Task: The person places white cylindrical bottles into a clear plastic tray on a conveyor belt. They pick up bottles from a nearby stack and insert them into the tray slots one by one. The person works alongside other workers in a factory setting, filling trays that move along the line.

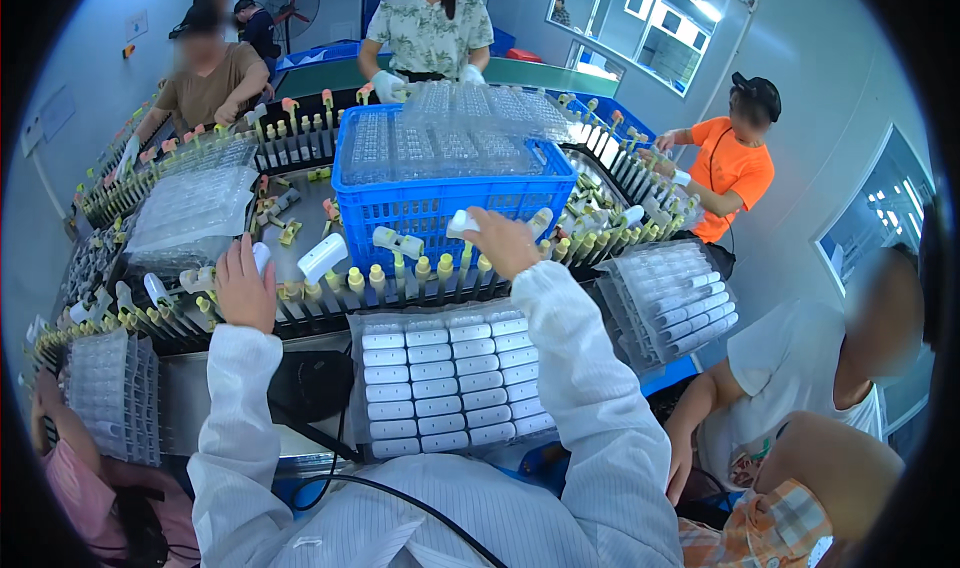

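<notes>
My left hand (246, 290) is closed around a small white plastic casing (261, 257), which shows between thumb and fingers, over the row of yellow-tipped posts (422, 268). My right hand (508, 243) pinches another white plastic casing (461, 223) in front of the blue crate. Between my hands a larger white casing (323, 258) sits tilted on a post, and a translucent piece (397, 241) rests on the posts to its right. Below my hands lies a clear tray (447, 320) filled with rows of white casings.
A blue crate (455, 196) stacked with clear blister trays (430, 148) stands ahead. More trays lie at left (190, 208) and filled ones at right (680, 298). A black object (310, 383) with a cable is beside my tray. Several co-workers surround the line, one close at right (790, 368).
</notes>
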### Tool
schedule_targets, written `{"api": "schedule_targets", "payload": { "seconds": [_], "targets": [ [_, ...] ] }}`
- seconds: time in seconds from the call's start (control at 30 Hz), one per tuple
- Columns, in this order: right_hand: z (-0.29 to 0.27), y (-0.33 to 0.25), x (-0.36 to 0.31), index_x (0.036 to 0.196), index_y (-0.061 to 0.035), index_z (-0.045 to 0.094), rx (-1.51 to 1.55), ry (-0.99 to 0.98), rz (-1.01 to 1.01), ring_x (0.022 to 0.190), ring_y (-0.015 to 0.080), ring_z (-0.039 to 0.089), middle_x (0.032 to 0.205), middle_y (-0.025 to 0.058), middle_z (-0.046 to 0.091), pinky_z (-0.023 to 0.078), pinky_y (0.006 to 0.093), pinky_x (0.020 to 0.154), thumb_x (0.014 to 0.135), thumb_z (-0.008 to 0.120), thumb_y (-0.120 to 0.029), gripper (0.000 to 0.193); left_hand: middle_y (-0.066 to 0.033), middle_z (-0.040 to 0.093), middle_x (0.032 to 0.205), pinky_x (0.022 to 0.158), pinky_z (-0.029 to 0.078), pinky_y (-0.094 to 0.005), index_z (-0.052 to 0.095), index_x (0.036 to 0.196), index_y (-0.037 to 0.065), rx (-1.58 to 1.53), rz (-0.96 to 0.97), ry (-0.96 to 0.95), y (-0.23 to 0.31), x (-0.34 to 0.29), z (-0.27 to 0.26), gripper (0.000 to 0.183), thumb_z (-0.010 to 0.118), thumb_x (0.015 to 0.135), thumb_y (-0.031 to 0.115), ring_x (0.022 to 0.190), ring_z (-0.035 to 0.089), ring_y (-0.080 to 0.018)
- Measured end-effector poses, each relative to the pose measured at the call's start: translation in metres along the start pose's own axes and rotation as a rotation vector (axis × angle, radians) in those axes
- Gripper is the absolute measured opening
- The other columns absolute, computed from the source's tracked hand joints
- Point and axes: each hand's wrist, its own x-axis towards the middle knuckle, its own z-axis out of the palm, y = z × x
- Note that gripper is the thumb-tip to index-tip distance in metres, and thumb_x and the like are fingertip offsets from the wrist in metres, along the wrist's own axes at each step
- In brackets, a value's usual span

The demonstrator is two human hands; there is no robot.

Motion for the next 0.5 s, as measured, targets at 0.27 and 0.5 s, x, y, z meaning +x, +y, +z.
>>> {"api": "schedule_targets", "payload": {
  "seconds": [0.27,0.5],
  "targets": [
    [0.021,-0.082,0.019,0.129,-0.0097,0.048,-0.039,-0.1,0.014,0.087,0.0314,0.066,0.1,0.0113,0.062,0.051,0.0447,0.073,0.093,0.057,-0.038,0.046,-0.0152,0.061,0.102,0.084,0.042,-0.0465,0.058,0.11,0.002,-0.491,0.357,-0.024,0.078,-0.056,-0.028,0.03,0.061,0.08,0.004,0.093,0.056,-0.0357],
    [0.001,-0.111,-0.02,0.142,-0.0057,0.037,0.317,0.244,-0.022,0.11,0.0338,0.056,0.124,0.0178,0.056,0.044,0.046,0.093,0.085,0.068,-0.024,0.068,-0.0116,0.063,0.104,0.09,0.047,-0.0409,0.064,0.106,0.003,-0.48,0.37,-0.492,0.11,-0.118,0.063,0.027,0.057,0.08,0.006,0.102,0.059,-0.03]
  ]
}}
